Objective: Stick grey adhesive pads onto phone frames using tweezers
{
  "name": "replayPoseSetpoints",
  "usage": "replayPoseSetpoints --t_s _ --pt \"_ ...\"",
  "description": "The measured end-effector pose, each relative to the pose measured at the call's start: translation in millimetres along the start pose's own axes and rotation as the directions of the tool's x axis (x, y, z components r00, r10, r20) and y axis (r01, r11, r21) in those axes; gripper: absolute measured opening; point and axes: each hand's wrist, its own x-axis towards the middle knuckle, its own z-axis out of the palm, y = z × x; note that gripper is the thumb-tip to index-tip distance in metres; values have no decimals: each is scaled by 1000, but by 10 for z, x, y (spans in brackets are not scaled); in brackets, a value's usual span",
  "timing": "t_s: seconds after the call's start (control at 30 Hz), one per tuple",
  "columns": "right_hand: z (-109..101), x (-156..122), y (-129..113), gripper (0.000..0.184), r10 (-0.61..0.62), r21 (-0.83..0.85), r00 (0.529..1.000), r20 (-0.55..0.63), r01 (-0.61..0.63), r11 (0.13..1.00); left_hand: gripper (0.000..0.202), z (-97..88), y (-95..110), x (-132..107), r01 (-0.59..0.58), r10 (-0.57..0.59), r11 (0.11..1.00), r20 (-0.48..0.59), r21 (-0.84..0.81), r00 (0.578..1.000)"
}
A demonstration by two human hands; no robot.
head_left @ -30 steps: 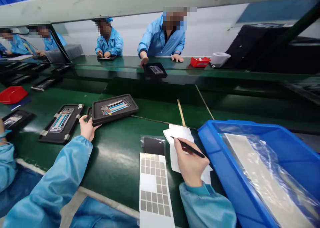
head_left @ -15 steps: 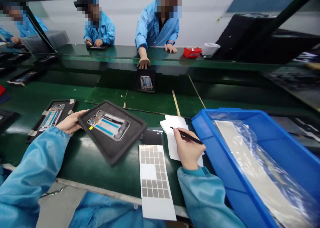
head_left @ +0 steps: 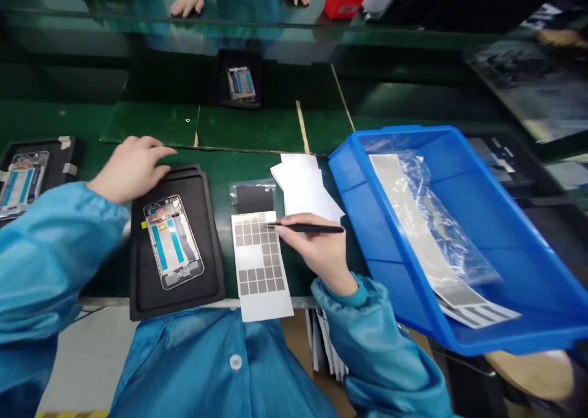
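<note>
My left hand (head_left: 133, 168) hovers at the upper left corner of a black foam tray (head_left: 209, 234), thumb and fingers apart, holding nothing. In that tray lies an open phone frame (head_left: 174, 242) with blue strips and a small yellow tab on its left edge. My right hand (head_left: 321, 246) grips black tweezers (head_left: 312, 227), their tips over the upper right of a white sheet with grey square stickers (head_left: 264, 308). Whether the tips touch a sticker I cannot tell. Several squares are gone from the sheet's middle left.
A blue bin (head_left: 404, 271) on the right holds sticker strips and clear plastic. White papers (head_left: 301, 185) and a small dark bagged sheet (head_left: 255, 197) lie behind the sticker sheet. Another tray (head_left: 68, 155) sits at left, one more (head_left: 220, 81) ahead. Co-workers' hands (head_left: 188, 2) rest across the bench.
My left hand has set the tray down at the bench's front edge and let go. My right hand has brought the tweezers from the white papers to the sticker sheet. The view has tilted down.
</note>
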Motion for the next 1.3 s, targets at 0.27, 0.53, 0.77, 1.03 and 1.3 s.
replayPoseSetpoints --t_s 0.27,0.53,0.77,1.03,1.3 --pt "-97 -415 221 9 44 -60 991 124 -36 998 26 1125 1254 -90 -530 472 834 300 154 829" --pt "-73 -454 331 9 13 -56 996 88 -8 998 37 1221 1177 -47 -514 436 838 341 184 833" --pt "-68 -448 339 11 47 -33 995 93 -44 998 36 1213 1205 -61 -520 443 832 334 192 832" --pt "-96 -443 349 12 87 -52 993 82 -83 995 36 1208 1198 -64 -523 451 831 319 190 834" --pt "-70 -423 313 10 95 -43 992 85 -92 995 36 1239 1182 -54 -522 451 837 333 164 828"
